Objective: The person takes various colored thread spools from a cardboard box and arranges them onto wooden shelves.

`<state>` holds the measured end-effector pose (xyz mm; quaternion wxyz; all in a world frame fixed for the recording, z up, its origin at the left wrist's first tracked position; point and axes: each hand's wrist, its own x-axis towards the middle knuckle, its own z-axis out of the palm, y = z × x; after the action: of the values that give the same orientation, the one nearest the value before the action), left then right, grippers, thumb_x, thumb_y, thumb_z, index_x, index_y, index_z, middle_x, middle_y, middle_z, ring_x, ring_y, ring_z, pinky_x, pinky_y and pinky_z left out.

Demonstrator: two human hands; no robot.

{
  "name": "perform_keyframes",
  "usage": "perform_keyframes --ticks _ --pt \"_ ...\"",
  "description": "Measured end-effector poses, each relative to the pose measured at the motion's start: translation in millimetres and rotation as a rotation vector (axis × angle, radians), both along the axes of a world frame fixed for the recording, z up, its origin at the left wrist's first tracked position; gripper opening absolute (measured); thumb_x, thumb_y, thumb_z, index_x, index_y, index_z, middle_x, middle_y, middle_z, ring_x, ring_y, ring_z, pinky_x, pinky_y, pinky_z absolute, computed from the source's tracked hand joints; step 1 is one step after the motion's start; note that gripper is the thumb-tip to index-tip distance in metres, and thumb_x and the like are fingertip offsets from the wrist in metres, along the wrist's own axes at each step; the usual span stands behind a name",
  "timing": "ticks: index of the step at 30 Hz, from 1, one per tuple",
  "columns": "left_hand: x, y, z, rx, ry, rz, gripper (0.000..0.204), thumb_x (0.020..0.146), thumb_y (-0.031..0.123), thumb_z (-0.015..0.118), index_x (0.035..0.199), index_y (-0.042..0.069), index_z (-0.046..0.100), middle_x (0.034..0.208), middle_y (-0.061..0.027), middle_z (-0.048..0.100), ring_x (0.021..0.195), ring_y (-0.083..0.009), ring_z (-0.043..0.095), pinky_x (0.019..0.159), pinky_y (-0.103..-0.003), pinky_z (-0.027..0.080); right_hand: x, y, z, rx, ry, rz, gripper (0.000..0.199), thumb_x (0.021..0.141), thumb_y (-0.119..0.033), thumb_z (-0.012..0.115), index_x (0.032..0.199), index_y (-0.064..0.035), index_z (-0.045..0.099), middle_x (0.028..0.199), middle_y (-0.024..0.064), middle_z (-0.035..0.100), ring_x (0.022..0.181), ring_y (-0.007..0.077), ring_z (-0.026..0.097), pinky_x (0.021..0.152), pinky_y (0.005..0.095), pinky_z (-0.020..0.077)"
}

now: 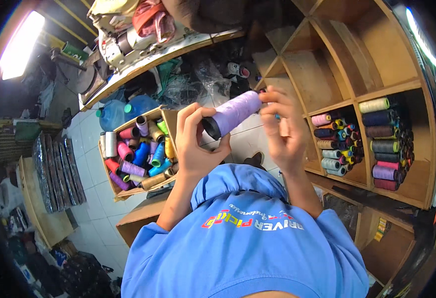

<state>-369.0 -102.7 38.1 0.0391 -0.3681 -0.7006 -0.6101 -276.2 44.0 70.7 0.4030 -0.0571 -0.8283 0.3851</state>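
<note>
My left hand (199, 141) grips a lilac cone of sewing thread (237, 113) by its wide, dark base, with the thumb and fingers around the rim. The cone is tilted, its narrow end pointing up and to the right. At that narrow end my right hand (283, 124) has its fingers bent, fingertips against the tip. Whether a loose thread end lies between those fingers is too small to tell. Below and left of the cone stands an open cardboard box (170, 121) of mixed coloured thread cones (141, 154).
A wooden cubby shelf (322, 104) on the right holds stacked thread cones (384, 131) in two compartments. Blue water jugs (141, 105) stand behind the box. A sewing machine (133, 47) sits on a table at the far side. Dark wrapped bundles (59, 171) lean at left.
</note>
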Motion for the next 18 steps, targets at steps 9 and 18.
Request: perform_keyframes --ticks 9,18 --pt "10 29 -5 0.115 0.092 -0.04 0.05 0.056 -0.008 0.068 0.103 0.004 0.054 0.102 -0.0116 0.045 0.096 -0.0259 0.058 0.077 -0.032 0.049 41 47 -9 0.031 -0.254 0.04 0.015 0.072 -0.007 0.069 0.085 -0.004 0.062 0.101 0.0105 0.061 0.099 0.0265 0.057 0.089 0.0366 0.0423" --pt "18 33 1 0.021 0.158 -0.116 0.051 0.053 -0.008 0.066 0.101 0.005 0.055 0.101 -0.0121 0.046 0.098 -0.0294 0.058 0.081 -0.035 0.047 10 34 6 0.081 -0.129 0.069 0.016 0.069 -0.009 0.072 0.083 -0.0063 0.065 0.104 0.0088 0.061 0.106 0.0258 0.054 0.089 0.0367 0.043"
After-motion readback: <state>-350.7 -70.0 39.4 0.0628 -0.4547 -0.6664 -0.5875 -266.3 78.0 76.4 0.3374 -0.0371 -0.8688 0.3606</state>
